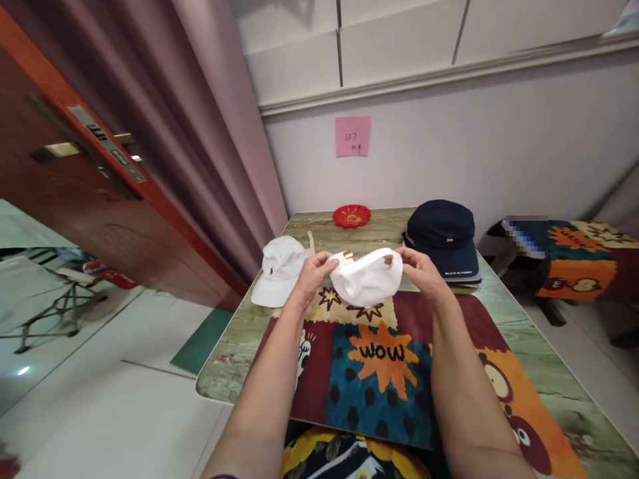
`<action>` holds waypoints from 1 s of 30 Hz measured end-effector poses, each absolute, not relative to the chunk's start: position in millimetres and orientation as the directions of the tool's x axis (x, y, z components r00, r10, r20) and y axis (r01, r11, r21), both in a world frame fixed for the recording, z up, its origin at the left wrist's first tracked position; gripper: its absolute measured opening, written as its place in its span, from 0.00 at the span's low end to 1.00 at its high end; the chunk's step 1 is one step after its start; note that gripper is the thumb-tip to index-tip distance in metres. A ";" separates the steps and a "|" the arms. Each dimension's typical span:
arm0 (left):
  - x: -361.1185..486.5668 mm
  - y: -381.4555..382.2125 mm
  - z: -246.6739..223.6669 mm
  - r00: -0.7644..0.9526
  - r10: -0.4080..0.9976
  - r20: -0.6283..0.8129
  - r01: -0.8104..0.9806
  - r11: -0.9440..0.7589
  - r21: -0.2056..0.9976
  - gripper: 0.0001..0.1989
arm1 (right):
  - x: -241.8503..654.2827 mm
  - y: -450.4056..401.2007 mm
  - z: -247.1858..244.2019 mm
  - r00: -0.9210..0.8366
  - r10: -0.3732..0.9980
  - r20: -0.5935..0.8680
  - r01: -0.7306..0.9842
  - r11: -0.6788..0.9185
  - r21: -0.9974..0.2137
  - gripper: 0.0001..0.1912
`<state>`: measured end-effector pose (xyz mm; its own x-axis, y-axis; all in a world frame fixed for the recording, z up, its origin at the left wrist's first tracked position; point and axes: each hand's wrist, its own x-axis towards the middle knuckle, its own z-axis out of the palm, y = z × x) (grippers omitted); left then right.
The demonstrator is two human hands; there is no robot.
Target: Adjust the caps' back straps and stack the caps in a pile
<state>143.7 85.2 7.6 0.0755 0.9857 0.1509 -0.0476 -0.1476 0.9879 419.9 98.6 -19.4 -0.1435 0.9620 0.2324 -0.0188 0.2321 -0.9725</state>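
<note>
I see the white soft cloth cap point(367, 286) between the hands; the left hand point(315, 271) pinches beside its gold metal buckle point(348, 254), the right hand point(419, 269) the opposite edge. I would pull lightly and evenly, against creasing. Outside the left hand rests a pale brimmed cloth cap point(282, 269)

- White, rounded, soft-fabric cap point(367, 285), sl. creased.
- Small gold-col. metal buckle point(348, 255) nr its L end.
- Held midair at both ends, approx. horiz., rounded side down.
</note>
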 end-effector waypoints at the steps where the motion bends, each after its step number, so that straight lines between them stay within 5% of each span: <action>1: 145.3 81.5 0.9 0.087 0.988 0.127 -0.030 -0.125 0.992 0.15 | 421.4 98.1 -18.5 -0.173 0.958 0.228 0.042 0.239 -0.970 0.13; 10: 159.6 69.7 -9.6 0.031 0.995 0.092 -0.048 -0.091 0.995 0.15 | 415.6 65.1 29.5 -0.480 0.865 0.147 0.350 0.343 -0.872 0.18; 14: 165.6 68.0 -7.7 -0.006 0.996 0.091 -0.035 -0.091 0.995 0.14 | 404.1 59.3 35.5 -0.550 0.826 0.124 0.446 0.416 -0.793 0.09; 19: 171.1 64.9 -7.9 -0.085 0.994 0.063 -0.072 -0.070 0.995 0.13 | 408.0 64.4 36.7 -0.505 0.850 0.148 0.219 0.292 -0.931 0.10; 23: 176.4 62.7 -7.6 -0.133 0.989 0.067 -0.118 -0.083 0.990 0.12 | 414.1 69.8 34.8 -0.241 0.948 0.209 -0.053 0.202 -0.978 0.14; 26: 182.1 61.4 -7.4 -0.132 0.988 0.081 -0.136 -0.099 0.986 0.11 | 408.4 74.3 29.4 -0.153 0.980 0.128 -0.071 0.118 -0.990 0.15; 30: 189.1 57.9 -7.7 -0.088 0.988 0.124 -0.108 -0.134 0.985 0.12 | 392.9 78.5 21.5 -0.268 0.963 0.029 -0.019 0.025 -1.000 0.13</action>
